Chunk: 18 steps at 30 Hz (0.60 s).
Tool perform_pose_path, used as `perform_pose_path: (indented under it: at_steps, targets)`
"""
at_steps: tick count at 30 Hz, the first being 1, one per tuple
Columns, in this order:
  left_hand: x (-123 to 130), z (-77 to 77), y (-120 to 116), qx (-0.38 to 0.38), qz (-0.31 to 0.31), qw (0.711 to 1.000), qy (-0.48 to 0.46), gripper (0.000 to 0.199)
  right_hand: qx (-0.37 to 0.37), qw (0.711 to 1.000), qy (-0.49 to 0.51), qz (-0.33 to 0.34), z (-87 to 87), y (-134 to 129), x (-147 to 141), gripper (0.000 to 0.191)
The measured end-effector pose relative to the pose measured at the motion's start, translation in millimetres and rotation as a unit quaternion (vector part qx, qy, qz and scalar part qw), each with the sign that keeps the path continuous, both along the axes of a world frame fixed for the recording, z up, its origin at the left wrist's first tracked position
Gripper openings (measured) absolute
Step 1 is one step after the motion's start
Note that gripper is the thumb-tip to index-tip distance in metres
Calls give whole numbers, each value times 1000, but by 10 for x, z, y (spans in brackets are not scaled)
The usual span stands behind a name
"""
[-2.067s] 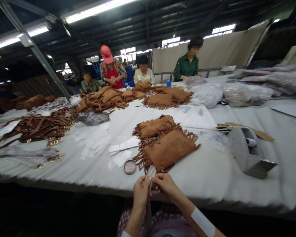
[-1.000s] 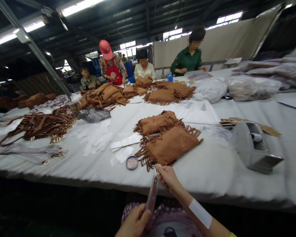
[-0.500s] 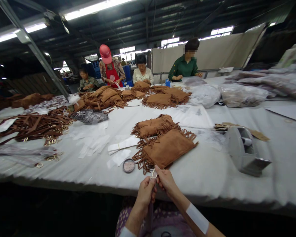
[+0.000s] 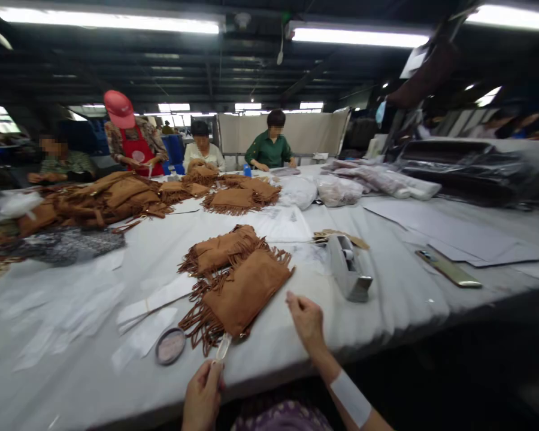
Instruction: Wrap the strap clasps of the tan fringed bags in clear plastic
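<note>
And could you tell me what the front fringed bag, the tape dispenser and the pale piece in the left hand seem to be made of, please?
Front fringed bag: probably suede or imitation, matte brown with cut-strip fringe.
Tape dispenser: smooth grey body, likely plastic; its shiny front may be metal.
Pale piece in the left hand: whitish, perhaps plastic, too blurred to settle.

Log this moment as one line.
Left hand: holding pale, elongated loop-ended piece | Right hand: curled, contents unclear | Nearby: front brown, fringed, suede-like bag; grey, blocky tape dispenser
</note>
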<state>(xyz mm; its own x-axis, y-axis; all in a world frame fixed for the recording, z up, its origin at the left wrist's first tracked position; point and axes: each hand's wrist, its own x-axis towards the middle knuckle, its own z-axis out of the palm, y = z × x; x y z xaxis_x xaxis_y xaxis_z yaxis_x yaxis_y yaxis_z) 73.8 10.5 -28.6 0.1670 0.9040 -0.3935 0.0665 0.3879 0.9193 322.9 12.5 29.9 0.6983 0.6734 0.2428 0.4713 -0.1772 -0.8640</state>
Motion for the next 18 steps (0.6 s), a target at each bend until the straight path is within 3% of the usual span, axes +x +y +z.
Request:
perform_pose_path:
  at_steps: [2, 4, 5, 7, 9, 11, 18]
  targets:
    - [-22, -62, 8, 9, -13, 1000, 17, 53, 58, 980, -100, -164, 177, -146, 678, 49]
    - [-38, -92, 13, 11, -24, 999, 30, 55, 53, 946, -164, -275, 300, -277, 1292, 51]
    - [-43, -99, 15, 10, -27, 999, 33, 56, 14, 939, -164, -302, 331, -322, 1541, 53]
    - [-47, -106, 20, 7, -29, 999, 33, 58, -74, 953, -111, -273, 338, -364, 1892, 50]
    - [-47, -115, 27, 3, -28, 999, 21, 59, -114, 967, -66, -219, 305, -356, 2062, 44]
    - [-45, -126, 33, -4, -28, 1000, 5, 60, -107, 974, -49, -191, 272, -326, 2114, 39]
    - [-50, -126, 20, 4, -22, 1000, 3, 59, -53, 971, -8, -231, 204, -466, 2109, 42]
